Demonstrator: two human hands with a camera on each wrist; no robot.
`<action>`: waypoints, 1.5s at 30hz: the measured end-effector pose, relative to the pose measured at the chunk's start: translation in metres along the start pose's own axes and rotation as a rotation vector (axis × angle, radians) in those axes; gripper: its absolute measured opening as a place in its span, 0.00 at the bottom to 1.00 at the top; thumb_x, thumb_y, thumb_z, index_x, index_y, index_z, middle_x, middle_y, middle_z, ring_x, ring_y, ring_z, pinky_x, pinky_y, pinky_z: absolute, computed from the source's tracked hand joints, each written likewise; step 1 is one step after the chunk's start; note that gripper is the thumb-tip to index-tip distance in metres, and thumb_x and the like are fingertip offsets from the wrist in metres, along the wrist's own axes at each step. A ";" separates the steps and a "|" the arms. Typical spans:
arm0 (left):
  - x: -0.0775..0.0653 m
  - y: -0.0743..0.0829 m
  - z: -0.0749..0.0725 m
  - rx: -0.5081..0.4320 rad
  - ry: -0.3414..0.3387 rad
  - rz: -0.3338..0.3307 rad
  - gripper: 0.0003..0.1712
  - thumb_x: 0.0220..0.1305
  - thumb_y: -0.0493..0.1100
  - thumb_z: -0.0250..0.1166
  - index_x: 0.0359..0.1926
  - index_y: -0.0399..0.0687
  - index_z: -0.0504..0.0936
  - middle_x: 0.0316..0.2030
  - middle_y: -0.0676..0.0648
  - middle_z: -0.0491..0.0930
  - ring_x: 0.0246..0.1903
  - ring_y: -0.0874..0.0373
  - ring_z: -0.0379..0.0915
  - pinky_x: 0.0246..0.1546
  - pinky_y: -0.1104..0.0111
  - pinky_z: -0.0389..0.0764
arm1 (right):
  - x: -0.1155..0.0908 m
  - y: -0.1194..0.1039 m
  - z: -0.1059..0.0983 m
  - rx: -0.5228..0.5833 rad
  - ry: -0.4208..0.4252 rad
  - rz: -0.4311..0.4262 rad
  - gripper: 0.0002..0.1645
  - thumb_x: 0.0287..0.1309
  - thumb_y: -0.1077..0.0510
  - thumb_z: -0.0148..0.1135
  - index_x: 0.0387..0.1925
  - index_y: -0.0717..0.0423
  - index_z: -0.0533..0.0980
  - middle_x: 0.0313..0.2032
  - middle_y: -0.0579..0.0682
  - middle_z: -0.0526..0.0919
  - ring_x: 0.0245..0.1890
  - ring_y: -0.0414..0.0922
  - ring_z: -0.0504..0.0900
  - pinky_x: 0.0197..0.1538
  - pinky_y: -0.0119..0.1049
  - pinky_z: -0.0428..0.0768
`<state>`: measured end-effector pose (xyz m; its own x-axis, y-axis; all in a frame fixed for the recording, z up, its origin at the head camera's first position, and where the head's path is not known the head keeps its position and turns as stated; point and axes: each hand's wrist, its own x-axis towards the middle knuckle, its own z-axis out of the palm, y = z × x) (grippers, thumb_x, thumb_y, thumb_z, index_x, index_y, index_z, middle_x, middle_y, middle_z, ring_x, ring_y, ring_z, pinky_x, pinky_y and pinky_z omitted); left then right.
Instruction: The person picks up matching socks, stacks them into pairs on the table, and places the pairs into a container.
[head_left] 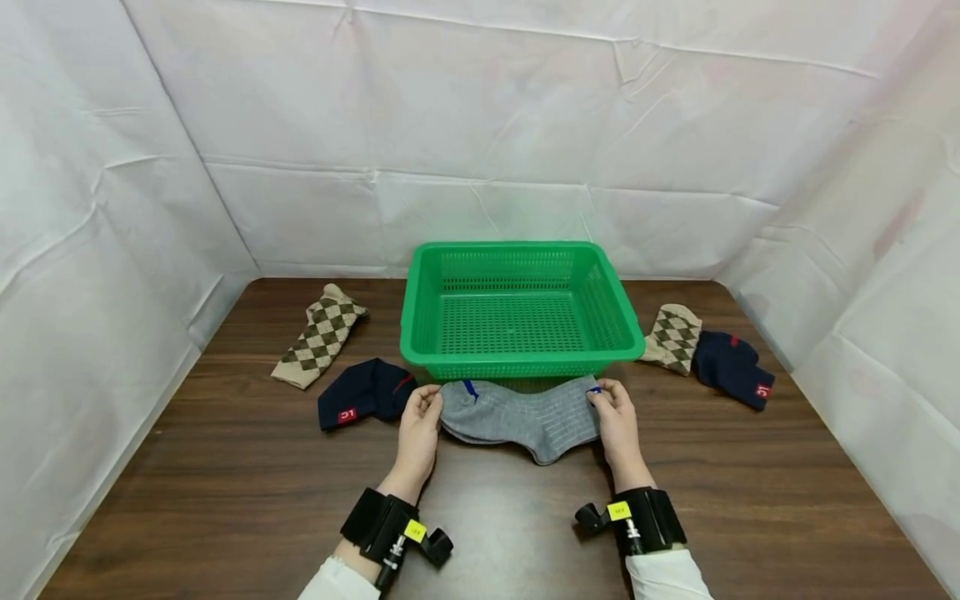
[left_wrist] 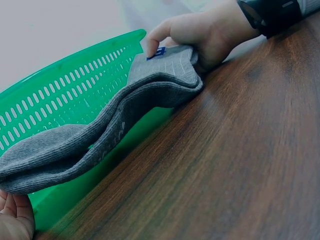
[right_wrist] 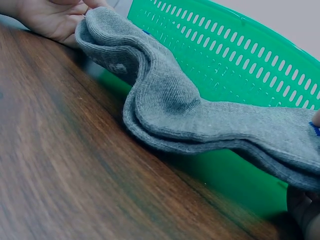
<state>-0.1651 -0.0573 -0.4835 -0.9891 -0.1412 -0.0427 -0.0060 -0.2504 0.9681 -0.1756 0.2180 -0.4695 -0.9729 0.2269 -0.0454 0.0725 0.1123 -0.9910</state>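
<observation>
A pair of grey socks (head_left: 517, 414), one lying on the other, stretches between my two hands in front of the green basket (head_left: 517, 369). My left hand (head_left: 417, 429) pinches the toe end, near a blue mark. My right hand (head_left: 619, 425) grips the cuff end, its thumb on top beside a small blue tag (left_wrist: 156, 53). Both wrist views show the socks' layered edges (right_wrist: 145, 100) lifted over the table, sagging at the heel. In the right wrist view, the fingers of the right hand are partly cut off at the frame's edge.
Left of the basket lie a beige argyle sock (head_left: 321, 335) and a navy sock (head_left: 367, 393). On its right lie another argyle sock (head_left: 675, 336) and another navy sock (head_left: 731, 368). White sheeting (head_left: 480, 125) encloses the brown wooden table (head_left: 225, 500) at the back and sides.
</observation>
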 end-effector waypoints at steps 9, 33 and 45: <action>-0.002 -0.001 -0.002 -0.060 0.002 -0.021 0.12 0.73 0.35 0.45 0.52 0.32 0.65 0.34 0.54 0.66 0.33 0.67 0.63 0.36 0.76 0.66 | -0.003 -0.001 0.001 -0.004 -0.013 0.010 0.13 0.66 0.62 0.46 0.50 0.64 0.65 0.28 0.37 0.75 0.25 0.35 0.71 0.33 0.29 0.69; -0.002 0.006 0.000 -0.216 -0.030 -0.035 0.07 0.73 0.34 0.44 0.48 0.40 0.65 0.32 0.54 0.68 0.34 0.67 0.67 0.37 0.76 0.69 | 0.001 -0.008 0.002 0.238 0.042 0.010 0.04 0.65 0.63 0.47 0.36 0.54 0.69 0.26 0.41 0.70 0.25 0.35 0.69 0.33 0.28 0.70; -0.018 0.026 0.004 -0.126 -0.118 -0.023 0.09 0.72 0.36 0.47 0.51 0.48 0.67 0.35 0.55 0.68 0.30 0.66 0.63 0.32 0.75 0.64 | -0.019 -0.028 -0.013 0.261 -0.169 -0.047 0.08 0.67 0.62 0.47 0.38 0.47 0.71 0.27 0.38 0.76 0.23 0.35 0.74 0.30 0.29 0.74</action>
<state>-0.1477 -0.0571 -0.4560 -0.9994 -0.0224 -0.0279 -0.0177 -0.3711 0.9284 -0.1557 0.2234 -0.4392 -0.9982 0.0603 0.0026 -0.0109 -0.1378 -0.9904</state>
